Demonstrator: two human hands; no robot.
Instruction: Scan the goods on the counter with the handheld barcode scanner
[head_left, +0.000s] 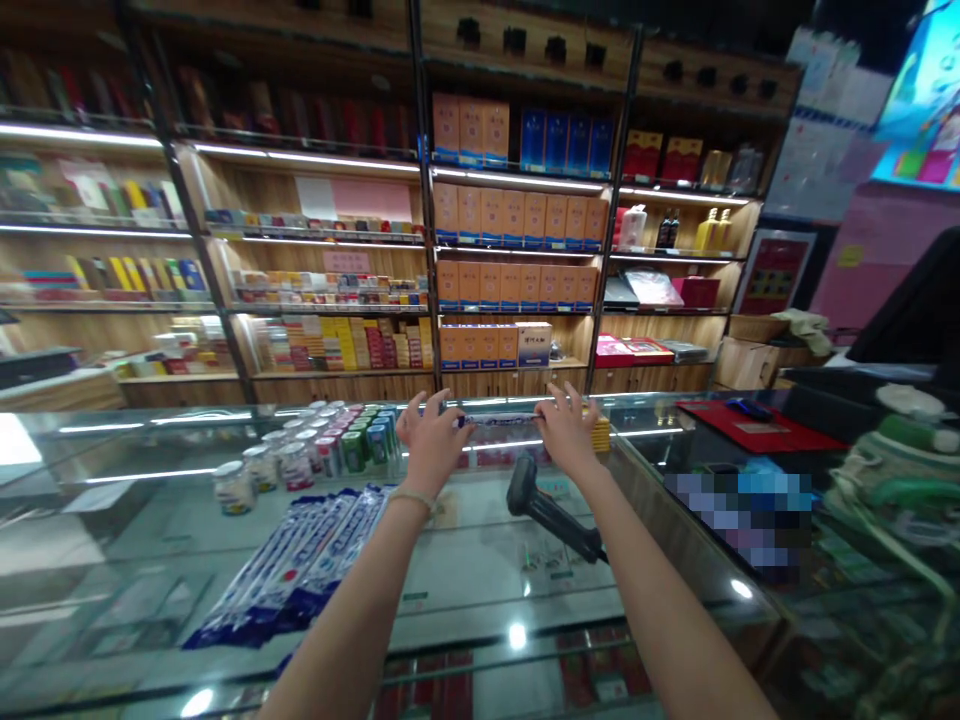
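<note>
A long, thin blue-and-white packet (501, 421) is stretched level above the far part of the glass counter, seen nearly edge-on. My left hand (433, 440) pinches one end, and my right hand (568, 432) pinches the other; the remaining fingers of both hands are raised. Below and between my forearms lies a black barcode scanner (551, 510) on the glass. Left of my left forearm, several similar long blue-and-white packets (300, 560) are spread side by side. Print on the held packet is too small to read.
Rows of small jars (234, 488) and green containers (354, 450) stand on the glass counter (472, 570). Yellow packs (600, 433) sit beyond my right hand. At right are a red mat (757, 428) and a green bottle (900, 470). Stocked shelves line the back, holding orange boxes (511, 285).
</note>
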